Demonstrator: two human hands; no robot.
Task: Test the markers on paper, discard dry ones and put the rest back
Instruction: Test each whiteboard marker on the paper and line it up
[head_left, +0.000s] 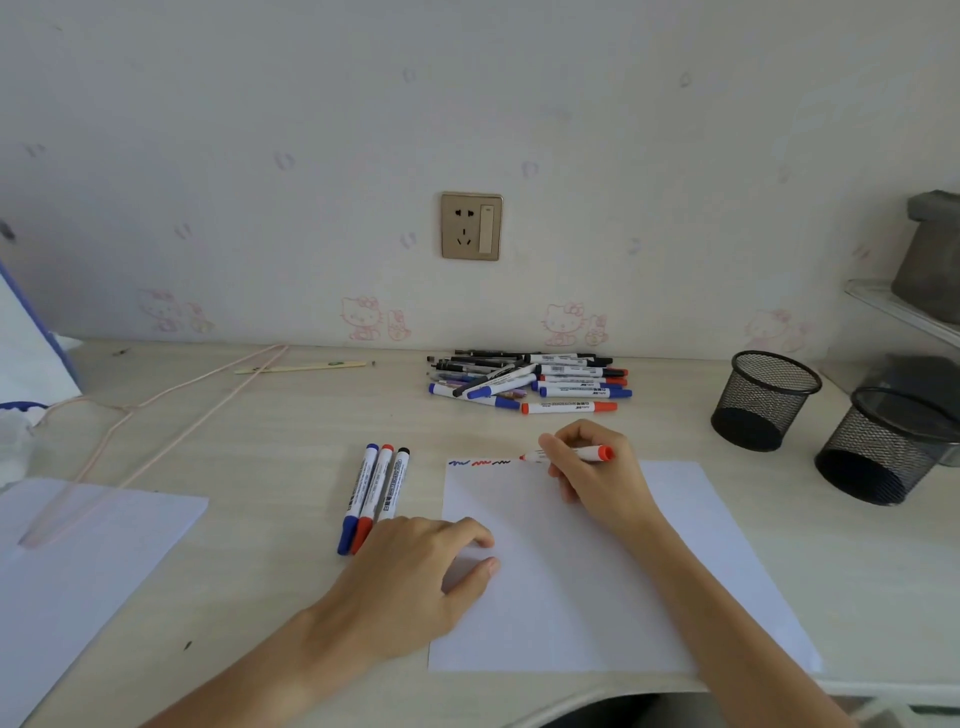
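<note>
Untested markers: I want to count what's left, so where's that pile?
In the head view, the pile of markers lies at the desk's back edge, below the wall socket, left of two mesh cups.

The rear of the scene is filled by a pale wall (311, 130) papered with faint pink cartoon cats and small footprints. A gold-framed socket plate (471, 226) with a switch is set into it at the middle. Below, a light wood-grain desk (291, 415) is butted against the wall, and its front edge is curved inward at the bottom. At the right, a glass shelf (904, 312) is fixed, and a grey object (930, 254), perhaps a box, is stood on it; its upper part is cut off by the frame. Soft, even daylight is spread over everything, and only weak shadows are cast.
</note>
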